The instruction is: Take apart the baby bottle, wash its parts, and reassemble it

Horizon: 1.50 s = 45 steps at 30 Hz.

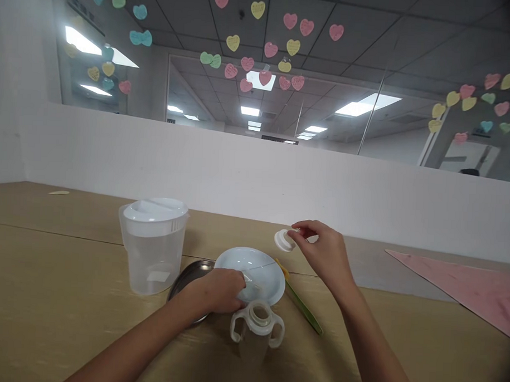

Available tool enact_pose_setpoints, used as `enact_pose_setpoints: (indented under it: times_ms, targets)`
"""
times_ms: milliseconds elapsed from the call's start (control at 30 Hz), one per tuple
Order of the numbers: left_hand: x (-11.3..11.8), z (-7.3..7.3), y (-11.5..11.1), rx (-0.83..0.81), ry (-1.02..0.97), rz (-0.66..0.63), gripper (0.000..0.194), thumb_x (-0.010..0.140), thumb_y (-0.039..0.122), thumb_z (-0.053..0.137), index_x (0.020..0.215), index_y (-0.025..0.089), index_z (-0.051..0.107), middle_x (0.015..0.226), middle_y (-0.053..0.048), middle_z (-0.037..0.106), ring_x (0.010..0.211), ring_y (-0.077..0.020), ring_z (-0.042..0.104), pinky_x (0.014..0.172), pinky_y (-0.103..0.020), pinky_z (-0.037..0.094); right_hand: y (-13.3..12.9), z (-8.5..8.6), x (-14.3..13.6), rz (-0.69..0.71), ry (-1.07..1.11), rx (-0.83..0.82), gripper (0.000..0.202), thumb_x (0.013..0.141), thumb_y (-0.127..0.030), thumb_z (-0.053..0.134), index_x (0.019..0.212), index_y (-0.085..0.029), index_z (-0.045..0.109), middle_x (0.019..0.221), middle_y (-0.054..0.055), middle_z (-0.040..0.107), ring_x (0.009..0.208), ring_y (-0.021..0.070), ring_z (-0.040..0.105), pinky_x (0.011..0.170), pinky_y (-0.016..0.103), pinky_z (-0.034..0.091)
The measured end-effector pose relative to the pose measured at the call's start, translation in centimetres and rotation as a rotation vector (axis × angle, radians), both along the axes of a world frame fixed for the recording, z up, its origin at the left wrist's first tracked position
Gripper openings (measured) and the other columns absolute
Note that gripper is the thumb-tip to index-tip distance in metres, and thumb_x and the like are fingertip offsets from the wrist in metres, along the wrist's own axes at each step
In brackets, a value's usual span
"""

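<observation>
My right hand is raised beyond the bowl's right side, thumb and fingers pinching a small white bottle lid. At the near left rim of a white bowl, my left hand is closed with its fingers curled. A thin pale line runs from near its fingertips across the bowl; what the fingers hold, I cannot make out. Just in front of the bowl stands an uncapped clear bottle with two white side handles, its mouth facing up. My left forearm and hand partly cover a metal dish.
A clear plastic pitcher with a white lid stands at the left. Right of the bowl lies a green-handled tool with a yellow end. A pink sheet lies at the far right. A white wall with a window backs the table.
</observation>
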State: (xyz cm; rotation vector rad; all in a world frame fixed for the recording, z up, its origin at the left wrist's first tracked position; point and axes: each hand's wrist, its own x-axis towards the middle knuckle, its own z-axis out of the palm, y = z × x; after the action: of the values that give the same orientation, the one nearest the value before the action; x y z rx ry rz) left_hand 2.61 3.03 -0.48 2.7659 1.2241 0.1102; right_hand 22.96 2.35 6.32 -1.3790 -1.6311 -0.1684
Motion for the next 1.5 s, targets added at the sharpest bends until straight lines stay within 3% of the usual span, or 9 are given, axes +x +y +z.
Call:
enact_pose_setpoints:
  times_ms: [167, 367, 600, 867, 1167, 1233, 1300, 1400, 1500]
  targets:
    - [-0.3, 0.7, 0.2, 0.032, -0.01, -0.018, 0.031, 0.076, 0.029, 0.052, 0.104, 0.02, 0.063, 0.106, -0.009, 0.065, 0.096, -0.0254, 0.06, 0.081, -0.033, 0.045, -0.3, -0.4, -1.7, 0.037, -0.067, -0.06, 0.014, 0.07, -0.032, 0.057, 0.072, -0.02, 0.065, 0.066, 0.0, 0.063, 0.063, 0.0155, 0.057, 0.06, 0.026, 0.04]
    - [-1.2, 3.3, -0.5, 0.111, -0.378, -0.002, 0.048, 0.078, 0.046, 0.052, 0.118, 0.021, 0.047, 0.114, -0.007, 0.059, 0.097, -0.024, 0.057, 0.079, -0.031, 0.043, -0.8, -1.1, -3.7, 0.166, -0.14, -0.14, 0.02, 0.073, -0.036, 0.055, 0.063, -0.019, 0.054, 0.055, -0.001, 0.057, 0.053, 0.0132, 0.052, 0.053, 0.024, 0.036]
    - [-0.5, 4.2, -1.3, 0.064, -0.516, -0.023, 0.029, 0.075, 0.043, 0.057, 0.094, 0.021, 0.058, 0.094, -0.002, 0.065, 0.085, -0.0209, 0.058, 0.07, -0.027, 0.042, -0.9, -2.0, -4.8, 0.365, -0.117, -0.148, 0.022, 0.077, -0.036, 0.053, 0.065, -0.019, 0.045, 0.056, -0.003, 0.051, 0.052, 0.0101, 0.046, 0.049, 0.021, 0.034]
    - [-0.5, 4.9, -1.9, 0.088, -0.605, -0.043, 0.028, 0.08, 0.041, 0.052, 0.096, 0.02, 0.058, 0.092, -0.001, 0.065, 0.082, -0.0184, 0.058, 0.07, -0.025, 0.041, -1.4, -1.8, -4.7, 0.481, -0.188, -0.21, 0.021, 0.087, -0.039, 0.041, 0.079, -0.02, 0.047, 0.054, -0.005, 0.049, 0.049, 0.0095, 0.046, 0.047, 0.02, 0.032]
    - [-1.0, 5.4, -2.4, -0.001, -0.667, -0.257, 0.029, 0.08, 0.036, 0.055, 0.105, 0.021, 0.055, 0.099, 0.001, 0.064, 0.087, -0.0146, 0.057, 0.078, -0.023, 0.041, -0.4, -1.4, -2.8, 0.829, 0.279, -0.45, 0.028, 0.085, -0.048, 0.04, 0.079, -0.021, 0.041, 0.054, -0.005, 0.054, 0.037, 0.0103, 0.052, 0.038, 0.021, 0.04]
    - [-0.9, 5.4, -2.4, 0.091, -0.613, -0.26, 0.034, 0.079, 0.037, 0.057, 0.109, 0.022, 0.053, 0.106, -0.001, 0.061, 0.094, -0.0164, 0.055, 0.084, -0.026, 0.04, 0.6, -1.6, -1.9, 0.817, 0.431, -0.398, 0.03, 0.085, -0.051, 0.037, 0.08, -0.021, 0.038, 0.06, -0.003, 0.057, 0.038, 0.0107, 0.052, 0.037, 0.022, 0.04]
    - [-0.8, 5.0, -2.1, 0.192, -0.522, -0.218, 0.038, 0.078, 0.04, 0.057, 0.111, 0.022, 0.052, 0.11, -0.003, 0.059, 0.1, -0.0188, 0.053, 0.088, -0.029, 0.038, 1.6, -1.9, -1.1, 0.695, 0.339, -0.357, 0.032, 0.084, -0.052, 0.037, 0.078, -0.021, 0.04, 0.062, -0.002, 0.057, 0.044, 0.0115, 0.054, 0.044, 0.023, 0.043]
    - [-0.5, 3.7, -1.1, 0.287, -0.318, -0.092, 0.036, 0.075, 0.041, 0.059, 0.104, 0.019, 0.056, 0.11, -0.008, 0.055, 0.101, -0.0228, 0.051, 0.087, -0.033, 0.039, 2.6, -3.0, -0.4, 0.423, -0.123, -0.396, 0.027, 0.081, -0.044, 0.047, 0.074, -0.017, 0.051, 0.061, 0.0, 0.058, 0.055, 0.0126, 0.054, 0.054, 0.023, 0.04]
    - [-0.4, 1.9, 0.1, 0.293, -0.086, 0.022, 0.03, 0.071, 0.035, 0.062, 0.094, 0.016, 0.061, 0.103, -0.012, 0.055, 0.096, -0.0261, 0.052, 0.082, -0.036, 0.042, 3.4, -4.6, -0.6, 0.347, -0.512, -0.582, 0.017, 0.075, -0.033, 0.056, 0.072, -0.016, 0.058, 0.068, 0.002, 0.061, 0.061, 0.0131, 0.053, 0.054, 0.022, 0.035]
